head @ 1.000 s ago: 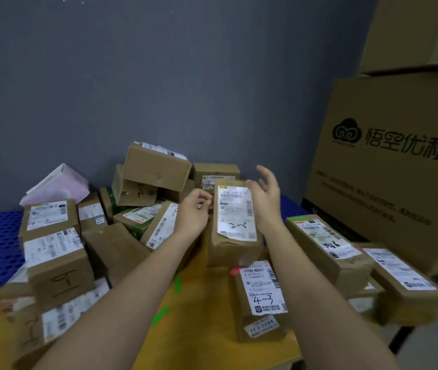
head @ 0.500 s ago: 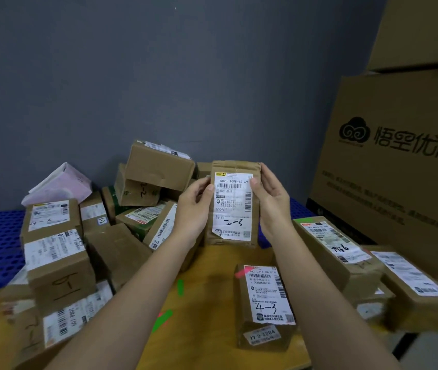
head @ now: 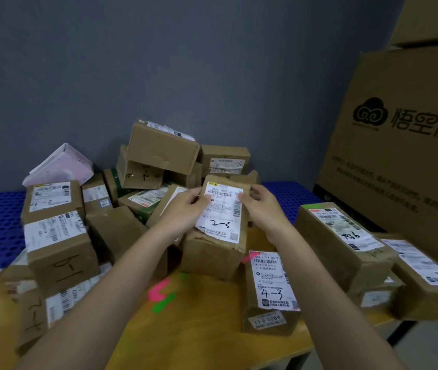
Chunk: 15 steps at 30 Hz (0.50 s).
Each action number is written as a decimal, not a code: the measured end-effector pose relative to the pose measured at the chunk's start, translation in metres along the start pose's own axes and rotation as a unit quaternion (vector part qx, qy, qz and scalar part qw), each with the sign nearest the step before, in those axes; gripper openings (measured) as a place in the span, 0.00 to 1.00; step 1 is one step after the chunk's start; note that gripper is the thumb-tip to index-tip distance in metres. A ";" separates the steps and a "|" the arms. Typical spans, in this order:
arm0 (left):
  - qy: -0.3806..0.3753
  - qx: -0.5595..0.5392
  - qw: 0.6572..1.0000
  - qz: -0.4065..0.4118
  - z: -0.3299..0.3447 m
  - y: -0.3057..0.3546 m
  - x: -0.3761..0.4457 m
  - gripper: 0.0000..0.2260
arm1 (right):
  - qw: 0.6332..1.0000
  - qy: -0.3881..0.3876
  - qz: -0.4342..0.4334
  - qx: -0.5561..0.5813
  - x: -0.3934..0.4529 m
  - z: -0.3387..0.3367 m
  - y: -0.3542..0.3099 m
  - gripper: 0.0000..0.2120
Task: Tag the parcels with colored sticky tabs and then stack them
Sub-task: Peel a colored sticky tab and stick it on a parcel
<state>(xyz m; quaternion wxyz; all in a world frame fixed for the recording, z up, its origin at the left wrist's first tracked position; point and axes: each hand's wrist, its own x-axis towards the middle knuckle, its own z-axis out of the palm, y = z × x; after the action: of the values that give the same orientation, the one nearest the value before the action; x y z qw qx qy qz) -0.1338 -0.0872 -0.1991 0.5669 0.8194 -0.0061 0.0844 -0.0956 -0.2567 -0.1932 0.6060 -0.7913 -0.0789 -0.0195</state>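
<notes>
1. At the far left a brown cardboard parcel marked "4-2" [head: 52, 200] sits on a second one in the heap.
2. Pink and green sticky tabs [head: 161, 294] lie on the yellow wooden bench [head: 186, 340].
3. Our left hand [head: 183, 213] and right hand [head: 262, 206] pinch the top corners of the brown parcel labelled "2-3" [head: 216, 231], tilted, its base on the bench.
4. Just right lies the parcel marked "4-3" [head: 271, 289].

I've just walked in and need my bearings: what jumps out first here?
Centre stage, both hands, left hand and right hand, grip the parcel marked 2-3 by its upper end. Pink and green sticky tabs lie on the yellow table below it, with a huge printed carton at right.
</notes>
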 end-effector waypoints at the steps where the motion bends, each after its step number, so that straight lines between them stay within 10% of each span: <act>1: -0.014 0.018 1.000 -0.014 0.002 -0.006 -0.002 0.07 | 0.999 -0.017 0.013 -0.034 -0.002 0.000 0.004 0.14; 9: -0.025 0.054 0.993 -0.097 0.023 -0.042 -0.010 0.16 | 0.969 -0.141 -0.021 -0.201 -0.048 -0.016 0.028 0.42; 15: -0.019 0.054 0.992 -0.113 0.031 -0.044 -0.008 0.18 | 0.816 -0.277 0.052 -0.505 -0.081 -0.037 0.051 0.60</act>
<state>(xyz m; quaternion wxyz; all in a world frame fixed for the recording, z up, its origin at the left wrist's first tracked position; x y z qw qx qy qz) -0.1331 -0.1009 -0.2520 0.5271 0.8459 0.0808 0.0043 -0.1652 -0.3132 -0.2424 0.0739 -0.9612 -0.1811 0.1946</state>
